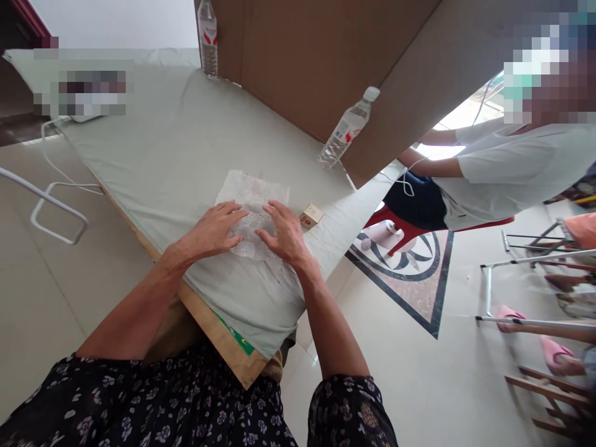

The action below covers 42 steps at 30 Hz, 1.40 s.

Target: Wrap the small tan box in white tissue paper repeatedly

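A sheet of clear bubble wrap [249, 239] lies flat on the pale green tablecloth in front of me. My left hand [215, 228] is on its left side, fingers apart, palm turned inward. On the opposite side, my right hand [285, 234] rests with its fingers spread at the sheet's right part. Neither hand has anything gripped. Just beyond my right hand stands a small beige-and-brown cardboard box [311, 216], apart from the fingers.
A large brown cardboard panel [298, 68] stands across the back. Beside it are two water bottles, one at the left [208, 43] and a tilted-looking one at the right [347, 130]. A person [503, 167] sits at the right. White cable [60, 186] hangs left of the tablecloth [153, 143].
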Tool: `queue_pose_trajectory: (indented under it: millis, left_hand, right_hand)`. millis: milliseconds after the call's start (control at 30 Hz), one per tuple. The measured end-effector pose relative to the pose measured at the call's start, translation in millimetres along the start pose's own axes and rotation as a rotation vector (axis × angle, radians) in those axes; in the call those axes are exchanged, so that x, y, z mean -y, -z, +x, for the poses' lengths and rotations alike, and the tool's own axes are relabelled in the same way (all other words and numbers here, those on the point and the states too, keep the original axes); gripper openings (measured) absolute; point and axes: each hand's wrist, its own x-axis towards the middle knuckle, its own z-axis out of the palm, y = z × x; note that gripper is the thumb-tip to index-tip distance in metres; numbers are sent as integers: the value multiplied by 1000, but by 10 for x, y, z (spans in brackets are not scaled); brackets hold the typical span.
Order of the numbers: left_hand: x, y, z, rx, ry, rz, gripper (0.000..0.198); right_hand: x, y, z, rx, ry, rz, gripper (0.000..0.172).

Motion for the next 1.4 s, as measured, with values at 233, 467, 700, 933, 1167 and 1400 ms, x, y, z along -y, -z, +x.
queue_pose_trajectory:
  millis: [233, 467, 700, 933, 1167, 1400]
  left_hand:
    - [71, -108, -87, 173, 61, 83, 75]
    - [154, -93, -129, 134, 64, -82, 82]
    - [193, -117, -119, 52, 34, -116, 68]
    - [206, -146, -132, 58, 39, -103, 80]
    - [180, -207, -165, -15, 77, -89, 84]
    - [140, -190, -170, -5, 90, -61, 89]
  right_hand:
    - [-147, -165, -1, 219, 23, -55, 78]
    - [-184, -168, -29, 204, 24, -36, 77]
    - [-226, -249, -21, 129, 52, -3, 76]
    - [-331, -40, -209, -412, -74, -57, 25]
    - [-805, 133, -212, -508, -450, 1, 62]
    - [-425, -23, -42, -437, -250, 329, 52]
